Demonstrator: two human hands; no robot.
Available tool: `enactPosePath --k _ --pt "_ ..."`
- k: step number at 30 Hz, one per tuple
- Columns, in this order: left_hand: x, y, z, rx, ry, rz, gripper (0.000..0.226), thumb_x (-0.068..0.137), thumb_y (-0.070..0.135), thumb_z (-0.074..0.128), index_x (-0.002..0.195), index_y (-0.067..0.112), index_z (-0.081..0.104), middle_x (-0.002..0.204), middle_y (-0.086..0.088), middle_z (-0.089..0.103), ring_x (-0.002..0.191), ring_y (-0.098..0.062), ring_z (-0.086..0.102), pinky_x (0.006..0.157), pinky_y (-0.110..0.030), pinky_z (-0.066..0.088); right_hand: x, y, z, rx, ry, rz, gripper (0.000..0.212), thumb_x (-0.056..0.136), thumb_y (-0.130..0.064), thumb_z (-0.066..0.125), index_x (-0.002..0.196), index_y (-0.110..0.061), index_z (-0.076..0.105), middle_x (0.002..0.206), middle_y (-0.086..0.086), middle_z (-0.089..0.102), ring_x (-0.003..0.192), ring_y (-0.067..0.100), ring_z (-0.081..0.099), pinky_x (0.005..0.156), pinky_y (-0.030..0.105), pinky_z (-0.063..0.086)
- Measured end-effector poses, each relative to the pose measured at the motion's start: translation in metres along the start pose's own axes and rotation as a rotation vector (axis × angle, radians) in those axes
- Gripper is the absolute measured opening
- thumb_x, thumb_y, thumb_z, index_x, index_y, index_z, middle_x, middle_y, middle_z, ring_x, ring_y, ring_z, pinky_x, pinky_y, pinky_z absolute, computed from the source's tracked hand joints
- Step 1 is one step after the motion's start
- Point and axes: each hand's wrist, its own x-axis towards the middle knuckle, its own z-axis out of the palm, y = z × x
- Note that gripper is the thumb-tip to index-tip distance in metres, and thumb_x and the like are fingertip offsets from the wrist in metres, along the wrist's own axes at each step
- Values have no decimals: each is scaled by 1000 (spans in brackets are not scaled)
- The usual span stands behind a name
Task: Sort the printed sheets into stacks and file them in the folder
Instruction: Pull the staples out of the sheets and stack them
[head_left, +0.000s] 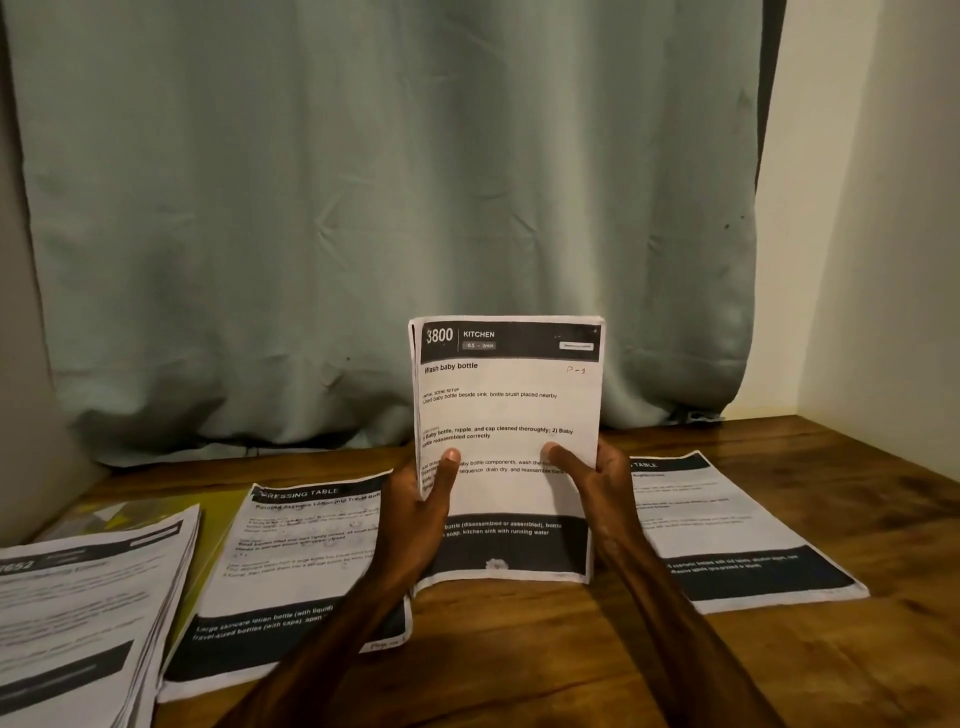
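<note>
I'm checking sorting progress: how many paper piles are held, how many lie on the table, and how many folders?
The held pile: 1
Flat on the table: left pile, middle pile, right pile: 3
Yellow-green folder: 1
Total: 5

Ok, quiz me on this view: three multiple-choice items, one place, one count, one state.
1. Where is the yellow folder? A) left, partly under sheets B) right of the hands C) in the hands
2. How many paper piles lie flat on the table? A) one B) three C) five
3. The KITCHEN bundle is: A) lying flat B) held upright C) in the folder
Answers: 1 A, yellow shows beneath the left stack and Dressing Table pile; 2 B, those plus the right pile; 3 B, left hand and right hand grip it upright.
</note>
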Motion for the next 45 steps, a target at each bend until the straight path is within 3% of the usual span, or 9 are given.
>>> enactPosePath --k 4,11,14,20,23,26,32,38,45 --pt "-1 3 -1 -4 -15 -56 30 94 40 62 114 17 64 95 -2 79 83 -21 78 73 -43 64 8 -8 5 9 2 -42 25 90 -12 74 108 -25 62 97 -14 70 76 -7 70 56 9 51" --pt "2 29 -6 -45 6 18 35 88 40 67 111 14 68 95 -1 79 82 -19 78 65 -33 63 24 -51 6 15 -19 -178 31 91 -17 74 119 -23 65 108 -6 77 94 14 75 71 27 62" --pt "18 59 -5 -25 34 117 34 89 44 67 106 15 69 93 -1 79 82 -19 78 70 -38 64 32 -72 5 16 -32 -228 27 91 -13 73 115 -22 65 104 -7 77 90 12 75 69 24 60" --pt "61 120 1 109 232 314 46 97 55 59 83 12 68 75 -1 75 68 -13 73 65 -26 57 47 -92 11 -94 -40 -313 20 90 -19 76 107 -25 66 104 4 76 93 24 74 77 37 63" --pt "65 127 7 164 282 328 47 99 48 59 78 7 67 70 -2 72 63 -11 70 59 -19 51 47 -91 13 -115 -39 -325 21 90 -22 76 107 -28 65 106 5 75 94 24 74 81 45 63" --pt "62 129 11 197 344 331 38 102 33 60 67 17 62 65 4 68 60 -6 66 54 -13 46 46 -91 11 -114 -34 -334 25 90 -21 76 112 -25 65 107 5 75 94 23 74 83 48 63" --pt "58 133 10 218 347 354 31 101 24 61 74 11 69 66 3 68 54 3 64 50 -6 44 41 -104 4 -240 -86 -549 46 90 -14 77 131 -20 59 118 -8 68 99 11 71 75 29 63" --pt "55 132 10 218 330 384 35 102 23 60 78 0 70 66 2 68 56 6 64 52 -5 45 46 -107 -3 -486 -43 -732 31 92 -18 75 123 -17 73 119 -7 74 103 4 71 86 32 61" --pt "55 129 7 246 311 429 41 103 35 58 73 7 65 67 3 69 60 0 67 57 -10 49 49 -111 -9 -634 -12 -831 34 93 -18 72 127 -16 72 122 -2 71 108 -7 61 89 6 49"
